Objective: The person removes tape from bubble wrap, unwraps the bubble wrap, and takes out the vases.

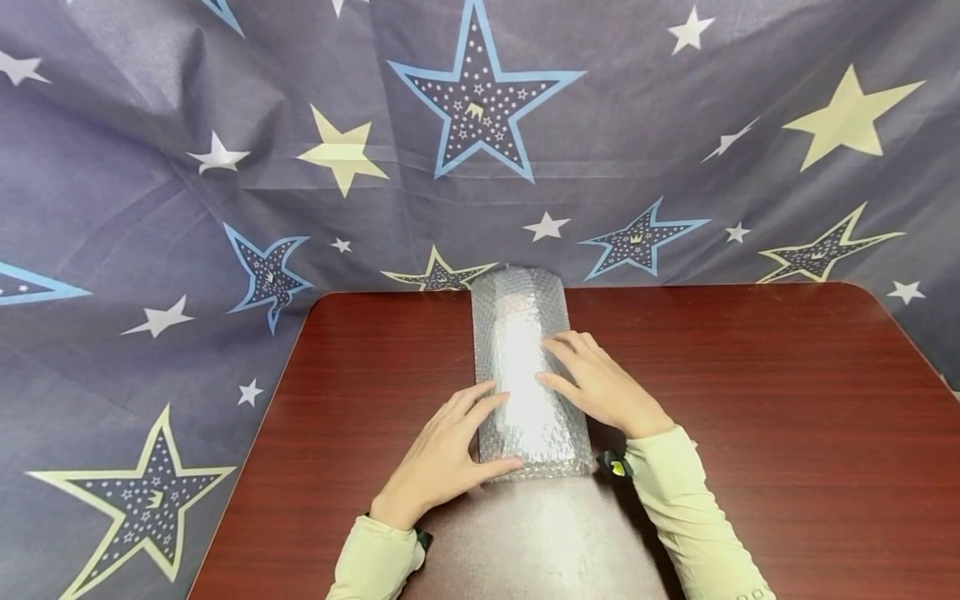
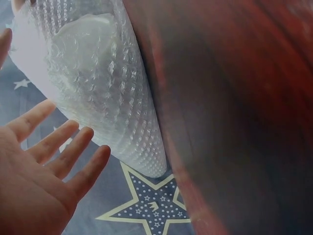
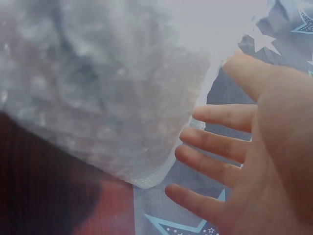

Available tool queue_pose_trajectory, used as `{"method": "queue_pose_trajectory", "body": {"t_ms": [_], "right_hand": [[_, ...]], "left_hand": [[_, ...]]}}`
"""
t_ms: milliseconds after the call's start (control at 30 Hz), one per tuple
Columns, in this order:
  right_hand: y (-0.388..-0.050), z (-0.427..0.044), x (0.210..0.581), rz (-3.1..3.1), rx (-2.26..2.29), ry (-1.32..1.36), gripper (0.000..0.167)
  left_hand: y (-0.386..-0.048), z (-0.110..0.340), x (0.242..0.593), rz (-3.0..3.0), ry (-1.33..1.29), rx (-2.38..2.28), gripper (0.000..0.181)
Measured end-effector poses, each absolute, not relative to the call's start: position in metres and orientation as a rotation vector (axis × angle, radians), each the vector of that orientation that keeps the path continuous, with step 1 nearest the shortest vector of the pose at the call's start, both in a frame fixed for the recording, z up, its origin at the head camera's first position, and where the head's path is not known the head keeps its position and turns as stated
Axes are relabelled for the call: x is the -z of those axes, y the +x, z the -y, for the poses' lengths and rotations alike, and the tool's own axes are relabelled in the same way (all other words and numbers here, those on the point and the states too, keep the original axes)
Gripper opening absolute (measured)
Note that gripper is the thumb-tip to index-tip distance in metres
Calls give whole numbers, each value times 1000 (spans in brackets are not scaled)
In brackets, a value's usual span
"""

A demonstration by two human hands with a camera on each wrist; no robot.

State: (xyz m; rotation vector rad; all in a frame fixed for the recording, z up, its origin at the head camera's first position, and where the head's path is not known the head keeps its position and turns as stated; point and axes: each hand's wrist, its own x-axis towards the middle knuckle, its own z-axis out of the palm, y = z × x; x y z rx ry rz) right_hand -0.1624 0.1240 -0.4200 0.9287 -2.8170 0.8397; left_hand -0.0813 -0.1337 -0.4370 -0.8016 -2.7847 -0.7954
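Observation:
A long bubble wrap parcel (image 1: 536, 425) lies lengthwise on the table, its far end at the cloth. Through the clear layers in the left wrist view, something pale with a rounded outline (image 2: 85, 39) shows; its kind cannot be told. My left hand (image 1: 442, 458) is at the parcel's near left side, fingers spread and nearly straight. Further up, my right hand (image 1: 607, 383) lies over the right edge with its fingers extended. Both wrist views show the fingers along the bubble wrap's sides, not curled round it. Whether every fingertip touches cannot be told.
The dark red wooden table (image 1: 750, 400) extends to both sides of the parcel. A grey-blue cloth with stars (image 1: 630, 108) hangs behind the table and along its left side. Light glares off the tabletop's near part.

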Motion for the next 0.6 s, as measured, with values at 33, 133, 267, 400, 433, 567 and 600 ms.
{"method": "queue_pose_trajectory", "body": {"t_ms": [33,133,267,400,433,567,600], "right_hand": [[-163,-124,420,2815,-845,931,57],[-164,-123,420,2812,-856,937,56],[-165,-122,419,2815,-872,928,53],[-165,-120,418,2810,-871,926,50],[-165,-120,418,2806,-868,929,50],[-165,-119,416,2780,-858,936,47],[-165,-119,416,2773,-858,937,46]], "left_hand": [[-81,134,437,2784,-801,794,81],[-81,134,437,2785,-802,789,80],[-81,134,437,2776,-807,788,80],[-81,133,437,2775,-808,791,79],[-81,133,437,2775,-809,790,79],[-81,133,436,2786,-808,773,79],[-82,133,436,2790,-806,769,79]]}}
